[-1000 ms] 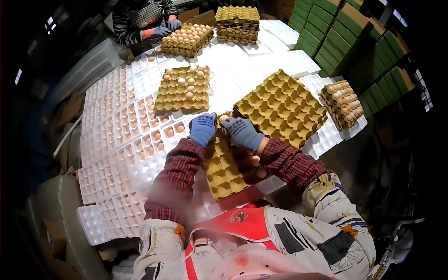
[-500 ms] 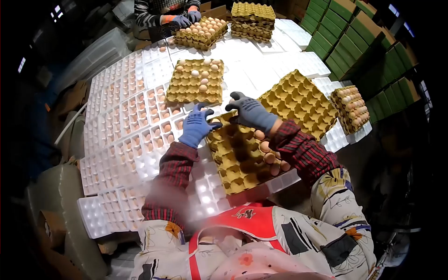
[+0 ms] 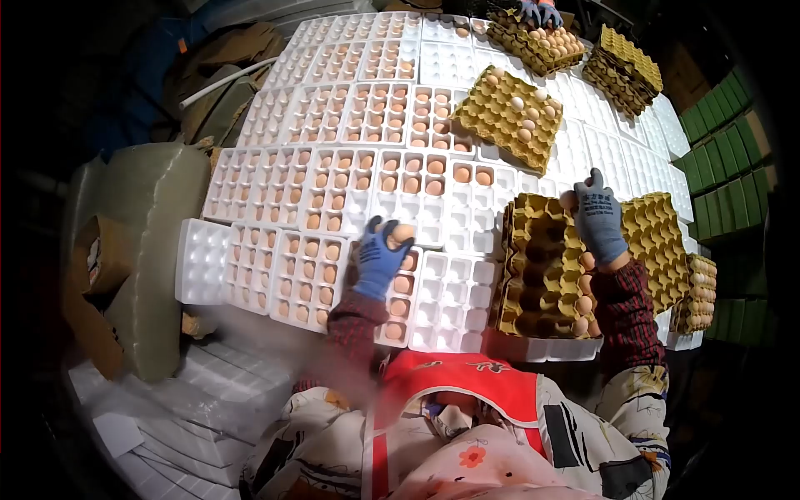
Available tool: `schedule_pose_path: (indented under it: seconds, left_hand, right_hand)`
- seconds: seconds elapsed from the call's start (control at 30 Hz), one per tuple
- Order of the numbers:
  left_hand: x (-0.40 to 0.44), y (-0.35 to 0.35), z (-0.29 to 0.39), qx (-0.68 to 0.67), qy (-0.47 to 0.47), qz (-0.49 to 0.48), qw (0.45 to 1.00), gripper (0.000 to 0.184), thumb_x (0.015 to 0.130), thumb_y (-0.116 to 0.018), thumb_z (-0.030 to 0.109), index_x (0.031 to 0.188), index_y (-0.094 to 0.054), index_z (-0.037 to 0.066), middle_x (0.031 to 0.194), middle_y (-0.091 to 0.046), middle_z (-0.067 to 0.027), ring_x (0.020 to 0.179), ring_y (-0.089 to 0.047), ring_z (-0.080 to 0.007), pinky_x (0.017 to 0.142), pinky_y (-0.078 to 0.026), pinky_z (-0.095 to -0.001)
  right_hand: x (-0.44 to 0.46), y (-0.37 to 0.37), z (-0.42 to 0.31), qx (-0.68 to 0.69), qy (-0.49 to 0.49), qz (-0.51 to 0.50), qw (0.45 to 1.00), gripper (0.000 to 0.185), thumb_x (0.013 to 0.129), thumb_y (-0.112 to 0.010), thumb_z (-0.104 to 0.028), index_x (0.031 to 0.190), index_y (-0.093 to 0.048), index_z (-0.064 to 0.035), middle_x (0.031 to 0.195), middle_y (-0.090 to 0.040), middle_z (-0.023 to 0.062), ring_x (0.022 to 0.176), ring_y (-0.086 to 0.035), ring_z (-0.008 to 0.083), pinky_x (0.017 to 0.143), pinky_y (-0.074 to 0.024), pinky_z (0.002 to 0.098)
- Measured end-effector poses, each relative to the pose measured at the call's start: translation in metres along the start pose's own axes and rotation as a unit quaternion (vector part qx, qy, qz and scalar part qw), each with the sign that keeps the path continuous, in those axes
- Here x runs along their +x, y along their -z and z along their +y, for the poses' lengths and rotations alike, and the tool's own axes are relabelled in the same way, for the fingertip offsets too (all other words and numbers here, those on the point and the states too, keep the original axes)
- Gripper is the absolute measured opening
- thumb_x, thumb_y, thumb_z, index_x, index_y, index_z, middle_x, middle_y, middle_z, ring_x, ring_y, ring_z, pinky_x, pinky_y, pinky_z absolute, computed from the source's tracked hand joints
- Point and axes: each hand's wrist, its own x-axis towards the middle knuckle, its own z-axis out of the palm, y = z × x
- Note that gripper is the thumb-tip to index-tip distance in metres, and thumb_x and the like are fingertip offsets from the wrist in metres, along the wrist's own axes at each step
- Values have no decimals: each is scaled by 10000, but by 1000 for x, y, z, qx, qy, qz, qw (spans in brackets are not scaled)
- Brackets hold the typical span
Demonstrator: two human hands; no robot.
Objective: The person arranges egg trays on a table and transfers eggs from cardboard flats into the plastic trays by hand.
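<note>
My left hand, in a blue work glove, is closed around a brown egg above a white foam tray with square cells. A glove covers my right hand too. It is over the upper right edge of a yellow pulp egg tray, with an egg at its fingers. Along that tray's right side sit several eggs; its other visible cells hold none. Just left of the pulp tray is a foam tray of bare cells.
Foam trays with eggs cover the left side. A pulp tray with several eggs lies farther back. Another pulp tray and stacked eggs stand right. A co-worker's gloved hands are at the far tray. Green boxes line the right.
The view has swung to the left. My left hand has moved from the pulp tray's corner to the foam trays and now shows an egg in it. My right hand is still at the pulp tray.
</note>
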Motion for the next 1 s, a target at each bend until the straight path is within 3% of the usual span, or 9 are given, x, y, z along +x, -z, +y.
schedule_pose_path:
  seconds: [0.13, 0.4, 0.5, 0.57, 0.67, 0.8, 0.9, 0.93, 1.0]
  left_hand:
    - [27, 18, -51, 130, -45, -34, 990, 509, 716, -819, 322, 1158, -655, 132, 1275, -531, -159, 1097, -587, -353, 901, -516, -436]
    - [48, 28, -95, 154, -133, -87, 975, 456, 787, -753, 272, 1231, -660, 226, 1337, -535, -160, 1176, -554, -334, 930, -503, -446]
    - [66, 41, -100, -324, 121, -64, 936, 286, 937, -645, 116, 1221, -667, 88, 1131, -681, -65, 894, -650, -154, 808, -539, -297]
    - [82, 43, -87, -385, 48, 85, 918, 264, 973, -602, 95, 1222, -648, 20, 1134, -670, -47, 912, -623, -111, 819, -519, -267]
    - [109, 38, -66, -194, -121, 181, 956, 290, 965, -571, 66, 1243, -627, 4, 1226, -642, -151, 1157, -594, -272, 1005, -454, -363]
    - [120, 6, -103, 232, -207, 112, 944, 436, 935, -585, 264, 1306, -565, 36, 1308, -558, -222, 1226, -484, -437, 1072, -357, -509]
    - [104, 5, -86, 242, -54, -47, 968, 506, 937, -582, 328, 1357, -538, 50, 1316, -516, -249, 1200, -485, -424, 1021, -381, -520]
    - [103, -17, -122, 280, -157, 83, 943, 489, 933, -603, 321, 1329, -554, 38, 1349, -515, -258, 1220, -490, -437, 1025, -402, -516]
    - [87, -15, -98, 125, -135, 57, 981, 472, 980, -579, 285, 1376, -520, 35, 1432, -456, -261, 1311, -435, -416, 1100, -347, -487]
  right_hand:
    - [11, -54, -109, 145, 246, 29, 958, 174, 807, -667, -126, 979, -657, -155, 1144, -554, 132, 909, -643, 334, 725, -560, 454]
    - [56, -152, -261, -26, 389, -131, 912, 234, 804, -674, -218, 1011, -748, -137, 1276, -536, 202, 892, -702, 335, 623, -561, 432]
    - [64, -144, -273, 181, 322, -108, 923, 306, 820, -671, -201, 1119, -684, -138, 1315, -526, 161, 928, -688, 340, 719, -563, 452]
    - [66, -167, -287, 304, 292, 19, 907, 470, 876, -642, -333, 1278, -549, -110, 1345, -501, 147, 1163, -553, 365, 965, -458, 494]
    - [38, -177, -288, 208, 208, -45, 955, 706, 883, -601, -486, 1456, -399, -125, 1483, -386, 199, 1350, -344, 443, 1100, -244, 604]
    - [-33, -144, -240, 375, 179, 9, 909, 713, 852, -662, -464, 1431, -451, -105, 1450, -432, 217, 1338, -406, 388, 1115, -287, 533]
    - [-96, -68, -142, 362, 138, 138, 912, 643, 826, -724, -379, 1369, -529, -94, 1410, -480, 214, 1316, -444, 385, 1101, -326, 503]
    - [-113, -41, -99, 349, 82, 186, 915, 579, 836, -731, -305, 1338, -549, -82, 1403, -491, 202, 1321, -440, 384, 1102, -331, 485]
    - [-150, 6, -6, 338, -58, 299, 891, 558, 857, -720, -243, 1322, -529, -1, 1325, -536, 217, 1212, -525, 390, 1026, -420, 436]
